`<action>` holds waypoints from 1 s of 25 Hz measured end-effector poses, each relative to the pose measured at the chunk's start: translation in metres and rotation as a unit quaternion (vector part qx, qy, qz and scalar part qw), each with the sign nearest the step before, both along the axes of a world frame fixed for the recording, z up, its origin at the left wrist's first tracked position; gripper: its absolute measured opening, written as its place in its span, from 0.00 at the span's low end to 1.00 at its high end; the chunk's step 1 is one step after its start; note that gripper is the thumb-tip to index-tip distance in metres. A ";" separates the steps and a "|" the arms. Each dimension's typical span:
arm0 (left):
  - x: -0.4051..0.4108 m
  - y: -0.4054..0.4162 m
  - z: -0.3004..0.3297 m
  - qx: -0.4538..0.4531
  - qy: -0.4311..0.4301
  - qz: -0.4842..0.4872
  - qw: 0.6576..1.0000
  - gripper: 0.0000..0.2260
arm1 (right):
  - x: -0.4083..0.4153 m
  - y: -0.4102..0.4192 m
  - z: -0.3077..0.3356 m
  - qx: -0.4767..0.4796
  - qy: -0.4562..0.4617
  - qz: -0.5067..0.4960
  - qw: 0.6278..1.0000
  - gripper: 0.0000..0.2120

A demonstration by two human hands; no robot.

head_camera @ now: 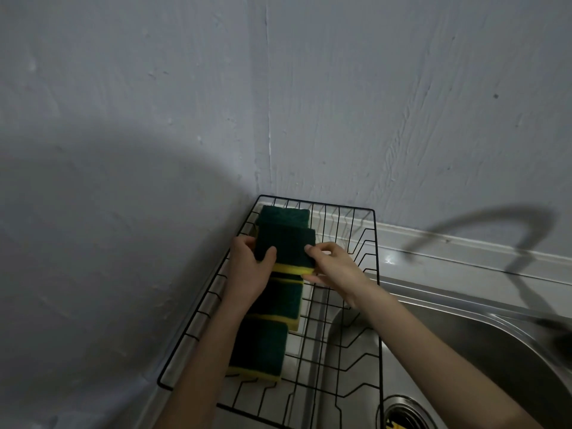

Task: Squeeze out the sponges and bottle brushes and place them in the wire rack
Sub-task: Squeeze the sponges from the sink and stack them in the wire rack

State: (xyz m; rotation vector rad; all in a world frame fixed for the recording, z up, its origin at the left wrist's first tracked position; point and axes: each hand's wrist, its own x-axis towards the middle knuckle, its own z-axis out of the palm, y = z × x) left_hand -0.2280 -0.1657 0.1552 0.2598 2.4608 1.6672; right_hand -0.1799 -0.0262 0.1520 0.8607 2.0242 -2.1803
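A black wire rack (pixel 377 308) sits in the corner over the left part of a steel sink. Several green-and-yellow sponges lie in a row along its left side: one at the far end (pixel 286 216), one in the middle (pixel 283 300), one nearest me (pixel 260 351). Both hands grip another sponge (pixel 286 246), green face up, over the row. My left hand (pixel 249 272) holds its left edge, thumb on top. My right hand (pixel 332 266) pinches its right edge. No bottle brush is in view.
Grey plastered walls meet in a corner right behind the rack. The steel sink basin (pixel 483 342) lies to the right, with its drain (pixel 402 414) at the bottom edge. A faucet shadow falls on the right wall and the sink rim.
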 end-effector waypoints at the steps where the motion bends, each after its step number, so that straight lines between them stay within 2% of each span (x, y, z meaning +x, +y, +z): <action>1: 0.001 -0.001 -0.003 -0.004 -0.001 -0.001 1.000 0.18 | -0.001 -0.001 -0.001 0.029 -0.009 0.004 1.000 0.13; 7: -0.004 -0.006 -0.012 -0.036 0.003 0.006 0.999 0.18 | -0.009 -0.009 -0.007 0.177 -0.024 0.048 0.983 0.17; 11: -0.005 -0.003 -0.014 -0.035 -0.003 -0.009 0.999 0.16 | -0.010 -0.008 -0.014 0.200 -0.032 0.047 0.978 0.16; 16: -0.004 -0.003 -0.018 -0.023 0.002 -0.028 0.999 0.16 | -0.009 -0.008 -0.015 0.206 -0.026 0.046 0.977 0.24; 20: 0.003 -0.003 -0.013 -0.024 0.020 -0.038 0.999 0.16 | -0.002 -0.006 -0.012 0.203 -0.018 0.048 0.978 0.23; 25: 0.015 -0.005 0.005 -0.059 0.050 -0.027 0.997 0.19 | 0.016 -0.001 0.007 0.282 0.011 0.061 0.957 0.20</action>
